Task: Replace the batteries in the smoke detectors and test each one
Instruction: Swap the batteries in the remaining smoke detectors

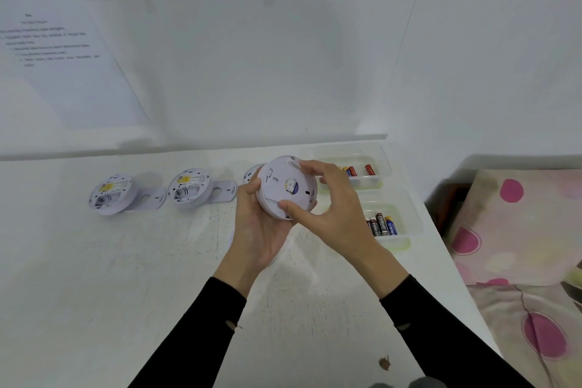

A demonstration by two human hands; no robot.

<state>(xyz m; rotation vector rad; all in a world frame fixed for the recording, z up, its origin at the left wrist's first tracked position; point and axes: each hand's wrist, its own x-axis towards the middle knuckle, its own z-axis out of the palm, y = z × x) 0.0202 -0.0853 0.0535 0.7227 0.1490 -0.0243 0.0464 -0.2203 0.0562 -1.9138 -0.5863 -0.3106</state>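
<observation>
- I have a smoke detector (285, 187) lifted off the white tabletop (157, 261), near its far right corner, back face tilted toward me with the mounting plate on.
- My left hand (256, 230) cups it from below and the left, fingers wrapped round its rim.
- My right hand (330, 201) grips the plate from the right, thumb on the near rim and fingertips on the far rim, set as if to twist.
- I judge the step in hand is turning this plate; whether off or back on I cannot tell from here.
- Two more smoke detectors, one at the far left (110, 194) and one in the middle (189, 187), lie back up along the far edge, battery bays open and seemingly empty, each with its plate beside it.
- A fourth unit is mostly hidden behind my left fingers.
- Two clear trays sit by the right edge: the far tray (382, 162) and the near tray (406, 214), both holding batteries.
- Next I need a firm counter-twist between both hands, keeping the body steady.
</observation>
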